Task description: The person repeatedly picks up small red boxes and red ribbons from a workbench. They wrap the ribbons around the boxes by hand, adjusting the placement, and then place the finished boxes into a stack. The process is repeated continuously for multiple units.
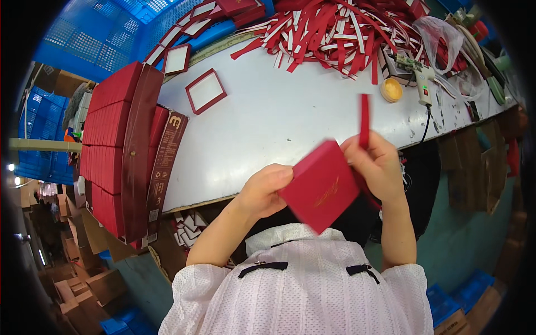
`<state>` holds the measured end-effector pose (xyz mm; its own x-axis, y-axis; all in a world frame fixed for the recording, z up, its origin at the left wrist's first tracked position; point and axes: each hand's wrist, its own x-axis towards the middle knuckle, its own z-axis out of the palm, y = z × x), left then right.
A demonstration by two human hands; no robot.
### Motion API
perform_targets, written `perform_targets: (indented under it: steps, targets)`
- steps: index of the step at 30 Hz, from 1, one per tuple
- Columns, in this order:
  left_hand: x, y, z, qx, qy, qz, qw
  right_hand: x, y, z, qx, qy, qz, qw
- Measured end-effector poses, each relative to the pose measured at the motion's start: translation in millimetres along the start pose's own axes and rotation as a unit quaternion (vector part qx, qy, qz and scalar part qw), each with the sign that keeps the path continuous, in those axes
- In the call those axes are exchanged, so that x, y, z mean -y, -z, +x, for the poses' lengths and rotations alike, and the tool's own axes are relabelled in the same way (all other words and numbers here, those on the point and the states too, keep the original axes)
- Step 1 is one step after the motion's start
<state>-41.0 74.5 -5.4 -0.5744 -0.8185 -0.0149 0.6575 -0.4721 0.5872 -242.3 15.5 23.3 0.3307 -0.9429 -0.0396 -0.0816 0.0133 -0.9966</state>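
A square red gift box or its lid (322,187), with a small gold mark on its face, is tilted above the table's front edge. My left hand (267,190) grips its left corner between thumb and fingers. At the box's right side, my right hand (377,164) pinches a red ribbon (364,120). One end of the ribbon stands up above the fingers, and more red shows below the hand. Whether the ribbon touches the box there is hidden by my fingers.
On the white table (251,128) lie an open red tray (206,91), a heap of red ribbons (335,33), a yellow-filled tub (391,90) and a glue gun (424,84) with its cord. Stacked red boxes (106,156) stand at left. Blue crates (100,44) rise behind.
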Motion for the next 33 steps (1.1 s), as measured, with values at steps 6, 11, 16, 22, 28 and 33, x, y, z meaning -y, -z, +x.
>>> perform_targets:
  steps: [6, 11, 16, 22, 28, 33]
  targets:
    - [11, -24, 17, -0.196, -0.192, 0.047, 0.961, 9, -1, -29, 0.090, 0.162, -0.062, 0.981]
    - [18, -46, 26, -0.204, -0.243, 0.152, 0.936, 22, -13, -27, 0.131, 0.189, -0.142, 0.963]
    - [13, -45, 19, -0.159, -0.221, 0.200, 0.941, 23, -10, -28, 0.121, 0.182, -0.143, 0.965]
    - [11, -53, 18, -0.135, -0.238, 0.181, 0.944, 26, -8, -30, 0.109, 0.203, -0.150, 0.961]
    - [15, -52, 22, -0.192, -0.266, 0.227, 0.917, 28, -10, -28, 0.111, 0.226, -0.172, 0.952]
    - [15, -46, 25, -0.209, -0.281, 0.181, 0.919, 23, -6, -25, 0.113, 0.184, -0.175, 0.961]
